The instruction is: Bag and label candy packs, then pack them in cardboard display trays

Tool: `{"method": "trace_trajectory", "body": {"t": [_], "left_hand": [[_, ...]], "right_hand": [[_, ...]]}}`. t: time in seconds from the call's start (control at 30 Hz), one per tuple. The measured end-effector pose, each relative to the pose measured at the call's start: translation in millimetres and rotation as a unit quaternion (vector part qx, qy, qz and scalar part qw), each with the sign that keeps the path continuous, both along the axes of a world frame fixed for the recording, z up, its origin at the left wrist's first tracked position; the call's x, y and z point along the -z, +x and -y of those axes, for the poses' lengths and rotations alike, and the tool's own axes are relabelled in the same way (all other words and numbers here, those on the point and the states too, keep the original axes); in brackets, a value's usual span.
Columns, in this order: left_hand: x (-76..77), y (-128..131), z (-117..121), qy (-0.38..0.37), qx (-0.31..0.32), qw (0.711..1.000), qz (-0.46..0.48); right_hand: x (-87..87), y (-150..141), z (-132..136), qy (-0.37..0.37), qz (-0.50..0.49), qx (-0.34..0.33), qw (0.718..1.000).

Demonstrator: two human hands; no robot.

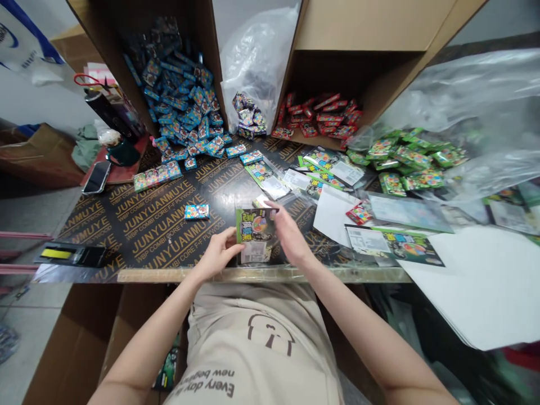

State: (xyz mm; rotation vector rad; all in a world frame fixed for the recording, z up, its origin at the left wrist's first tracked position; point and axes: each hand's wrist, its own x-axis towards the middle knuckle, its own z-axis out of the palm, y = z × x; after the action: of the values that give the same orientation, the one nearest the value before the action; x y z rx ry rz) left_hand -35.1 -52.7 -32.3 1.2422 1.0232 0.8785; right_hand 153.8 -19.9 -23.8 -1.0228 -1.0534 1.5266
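A flat clear plastic packet with a dark, green-edged printed card (258, 233) is held tilted up near the table's front edge, between my two hands. My left hand (220, 251) is closed on its left side, with the thumb across the front and the other fingers partly behind. At the right edge, my right hand (292, 235) holds the packet with fairly straight fingers that reach up past its top corner; part of its grip is hidden. Left of the packet lies a single small blue box (197, 212). Similar printed packets (270, 179) lie just beyond my hands.
Blue boxes (181, 101) spill from a carton at the back left. Behind are purple boxes (251, 119) in a clear bag, red boxes (329, 115) in a carton, and green boxes (415, 157). White sheets (485, 281) overhang at right. A phone (97, 178) lies left.
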Motion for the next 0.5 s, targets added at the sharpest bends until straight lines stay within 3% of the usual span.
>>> {"method": "trace_trajectory", "body": {"t": [0.07, 0.13, 0.23, 0.33, 0.5], "left_hand": [[-6.0, 10, 4, -0.011, -0.023, 1.0, 0.016], [-15.6, 23, 6, -0.028, -0.109, 0.99, 0.081], [-32.3, 41, 6, -0.102, -0.226, 0.943, 0.221], [-43.1, 48, 2, -0.151, -0.25, 0.913, 0.284], [-43.7, 44, -1, -0.167, -0.253, 0.914, 0.269]], "right_hand": [[-17.1, -9, -3, -0.014, -0.04, 0.081, 0.996], [-28.7, -21, -1, -0.005, -0.029, 0.137, 0.99], [-33.0, -35, 6, 0.031, 0.006, 0.174, 0.984], [-28.8, -39, 12, 0.068, 0.002, 0.171, 0.983], [-24.2, -36, 13, 0.097, 0.034, 0.201, 0.974]]}}
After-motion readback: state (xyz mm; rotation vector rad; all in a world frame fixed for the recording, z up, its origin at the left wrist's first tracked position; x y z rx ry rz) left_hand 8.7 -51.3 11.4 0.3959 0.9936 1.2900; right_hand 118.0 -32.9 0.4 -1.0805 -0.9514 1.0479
